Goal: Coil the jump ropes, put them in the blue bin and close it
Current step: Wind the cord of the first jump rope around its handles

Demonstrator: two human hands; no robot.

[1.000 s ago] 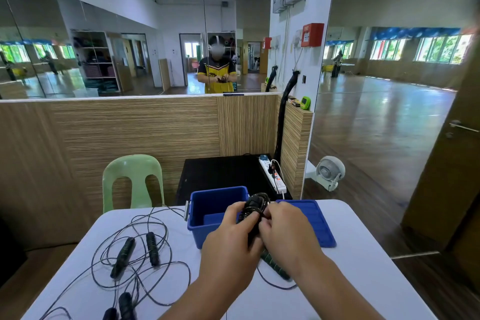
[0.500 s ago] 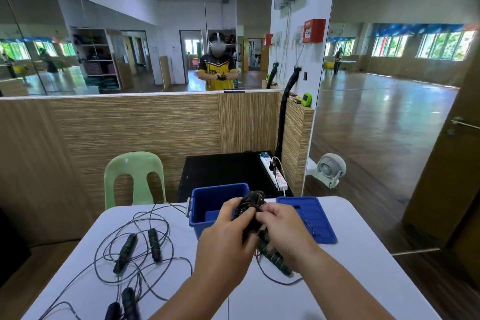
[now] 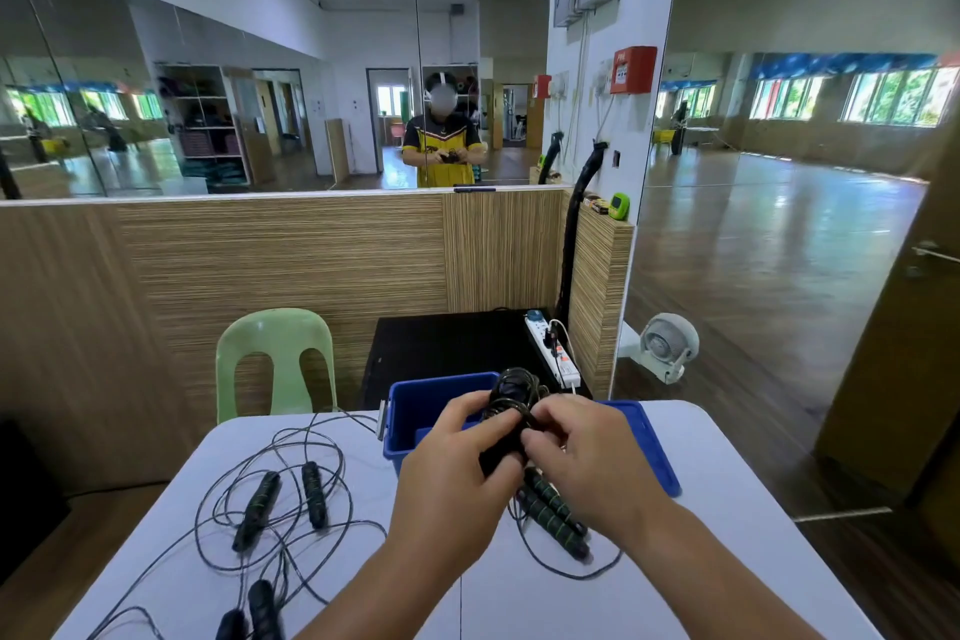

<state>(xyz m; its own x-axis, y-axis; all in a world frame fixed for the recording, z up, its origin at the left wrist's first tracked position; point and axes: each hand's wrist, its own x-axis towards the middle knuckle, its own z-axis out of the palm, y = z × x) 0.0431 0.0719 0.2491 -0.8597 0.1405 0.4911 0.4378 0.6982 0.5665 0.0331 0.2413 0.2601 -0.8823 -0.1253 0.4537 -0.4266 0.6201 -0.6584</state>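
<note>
Both my hands, left [image 3: 457, 473] and right [image 3: 587, 463], grip the coiled jump rope [image 3: 511, 395] in curled fingers, just before the blue bin [image 3: 415, 411].

bin [image 3: 415, 411] on table [image 3: 727, 561], lid [image 3: 657, 452] right, loose ropes [image 3: 270, 499] left

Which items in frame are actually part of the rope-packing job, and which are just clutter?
Job:
- left hand and right hand, both gripping the coiled jump rope
- loose jump ropes on the table
- blue bin, open
- blue lid beside it

Lying about:
- green chair
- power strip
- fan
- green timer
</note>
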